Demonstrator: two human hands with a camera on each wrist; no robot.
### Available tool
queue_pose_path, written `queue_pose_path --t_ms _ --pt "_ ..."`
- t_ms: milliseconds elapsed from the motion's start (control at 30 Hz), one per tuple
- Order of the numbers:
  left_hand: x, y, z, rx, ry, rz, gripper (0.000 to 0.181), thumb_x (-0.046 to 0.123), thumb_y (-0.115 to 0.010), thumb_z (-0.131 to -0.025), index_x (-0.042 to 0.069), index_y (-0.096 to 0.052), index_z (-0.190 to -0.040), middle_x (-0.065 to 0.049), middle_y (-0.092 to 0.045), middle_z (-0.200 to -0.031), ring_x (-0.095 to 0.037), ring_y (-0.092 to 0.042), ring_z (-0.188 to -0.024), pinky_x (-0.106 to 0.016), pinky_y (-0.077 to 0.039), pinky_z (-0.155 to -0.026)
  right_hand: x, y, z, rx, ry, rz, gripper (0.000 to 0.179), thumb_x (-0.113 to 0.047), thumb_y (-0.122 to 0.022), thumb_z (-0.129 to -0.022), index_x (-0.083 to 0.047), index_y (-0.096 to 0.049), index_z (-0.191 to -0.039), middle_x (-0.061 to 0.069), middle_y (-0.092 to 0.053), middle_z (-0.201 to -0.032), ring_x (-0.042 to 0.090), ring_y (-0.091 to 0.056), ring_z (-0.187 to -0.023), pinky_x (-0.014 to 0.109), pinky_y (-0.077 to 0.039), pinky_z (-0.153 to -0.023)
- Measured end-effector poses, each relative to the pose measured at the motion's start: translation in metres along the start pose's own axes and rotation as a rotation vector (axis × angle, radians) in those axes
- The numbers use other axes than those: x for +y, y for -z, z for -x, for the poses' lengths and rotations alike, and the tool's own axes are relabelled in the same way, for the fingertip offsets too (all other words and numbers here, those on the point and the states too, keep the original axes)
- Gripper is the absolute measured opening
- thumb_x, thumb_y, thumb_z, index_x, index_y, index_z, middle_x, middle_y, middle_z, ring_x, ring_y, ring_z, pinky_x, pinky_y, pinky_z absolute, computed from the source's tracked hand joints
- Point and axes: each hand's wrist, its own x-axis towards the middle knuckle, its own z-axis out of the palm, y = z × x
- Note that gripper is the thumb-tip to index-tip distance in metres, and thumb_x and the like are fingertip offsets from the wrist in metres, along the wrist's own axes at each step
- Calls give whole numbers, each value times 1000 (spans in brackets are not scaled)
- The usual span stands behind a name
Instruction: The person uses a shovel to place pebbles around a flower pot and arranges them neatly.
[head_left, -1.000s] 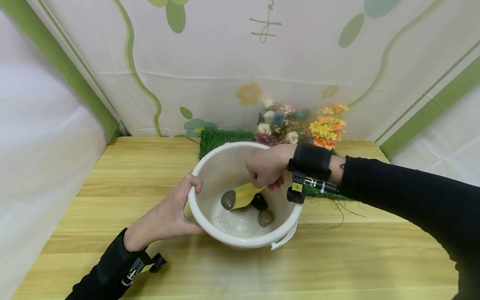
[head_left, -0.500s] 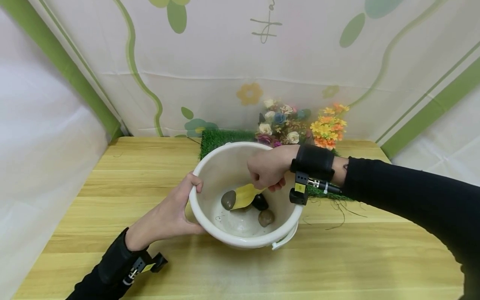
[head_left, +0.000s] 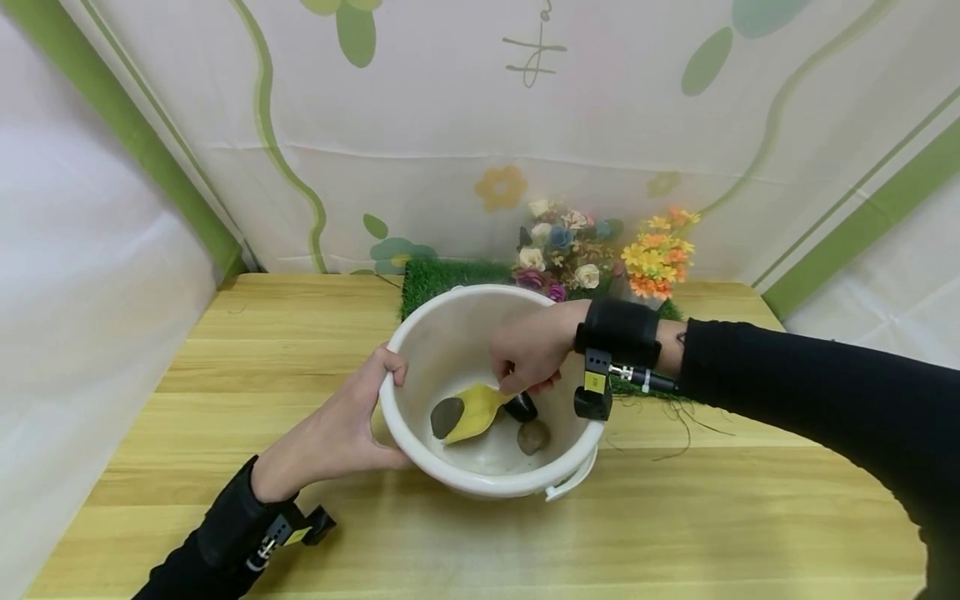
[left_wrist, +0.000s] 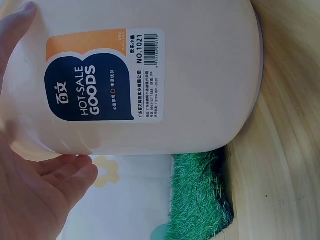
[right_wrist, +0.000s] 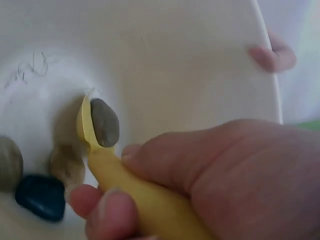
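A white bucket (head_left: 480, 483) stands on the table, its rim gripped at the left by my left hand (head_left: 352, 421), with fingers over the edge and thumb outside. Reaching inside from the right, my right hand (head_left: 534, 348) holds a small yellow shovel (head_left: 480, 410) by its handle. A grey stone (right_wrist: 105, 123) lies against the hollow of the shovel's blade, low over the bucket's floor. Beside it on the floor are a black stone (head_left: 522, 407) and a brown stone (head_left: 533, 437). A tan stone (right_wrist: 68, 164) shows only in the right wrist view.
Behind the bucket is a green grass mat (head_left: 457, 273). On it are mixed artificial flowers (head_left: 558, 242) and a bunch of yellow-orange flowers (head_left: 656, 254). The bucket's handle (head_left: 573, 479) hangs down at the front right. A patterned curtain (head_left: 420, 108) backs the wooden table (head_left: 675, 517).
The shovel's blade has moved left and toward the front of the bucket, and the grey stone has shifted with it. My right hand has lowered slightly; my left hand keeps its hold.
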Motion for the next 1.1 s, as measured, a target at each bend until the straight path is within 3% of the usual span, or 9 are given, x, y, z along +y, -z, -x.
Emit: queue_pose_path --t_ms 333,567,633,1100 --pt "1 1 0 -13 16 -6 72 44 -81 -63 17 -28 -103 -9 -38 -124 -23 -42 -115 -38 -46 -80 5 -2 -9 -31 57 -16 33 -18 -48 -96 -15 -61 -66 5 -58 -59 12 -46 -46 25 -39 -50" --pt "0 -1 2 4 8 14 72 40 -83 -61 14 -30 -103 -9 -38 -126 -24 -41 -118 -41 -45 -83 55 -14 -40 -71 78 -59 33 -42 -49 -93 -22 -67 -75 -2 -60 -62 14 -52 -49 28 -43 -49" --pt "0 0 2 5 6 11 72 40 -83 -61 14 -30 -103 -9 -38 -127 -24 -41 -118 -41 -45 -83 60 -15 -43 -74 94 -58 33 -45 -49 -93 -24 -67 -75 -3 -60 -62 16 -53 -50 30 -43 -49" --pt "1 0 2 -7 19 25 72 40 -83 -62 14 -29 -103 -10 -37 -127 -25 -43 -115 -38 -48 -79 66 -14 -42 -72 178 -86 31 -48 -46 -93 -29 -67 -79 0 -63 -69 16 -53 -51 31 -42 -52"
